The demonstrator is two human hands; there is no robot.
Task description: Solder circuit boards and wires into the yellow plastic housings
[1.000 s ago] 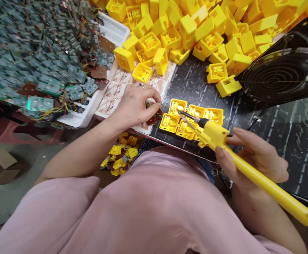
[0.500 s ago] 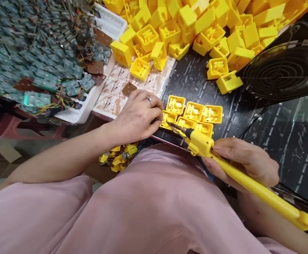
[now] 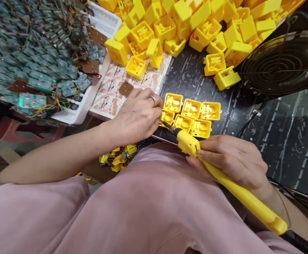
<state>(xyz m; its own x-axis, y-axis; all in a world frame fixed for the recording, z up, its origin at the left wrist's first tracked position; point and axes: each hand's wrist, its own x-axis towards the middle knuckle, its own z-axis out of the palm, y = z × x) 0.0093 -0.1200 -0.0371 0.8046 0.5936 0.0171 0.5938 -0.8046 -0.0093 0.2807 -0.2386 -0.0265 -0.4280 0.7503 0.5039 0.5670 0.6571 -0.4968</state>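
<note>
Head view: the housings (image 3: 188, 114) sit clustered on the surface's near edge, the iron (image 3: 222, 176) in the right hand (image 3: 230, 160) slanting up-left, tip at the nearest-left housing, which the left hand (image 3: 138, 114) pinches.

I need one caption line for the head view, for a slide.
Right hand holds a yellow soldering iron, tip at six yellow housings that the left hand steadies.

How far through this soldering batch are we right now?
Six open yellow housings sit grouped on the black mat. In hand: the right hand holds the soldering iron, tip at the near-left housing, which the left hand steadies. Left: large piles of yellow housings and circuit boards.
</note>
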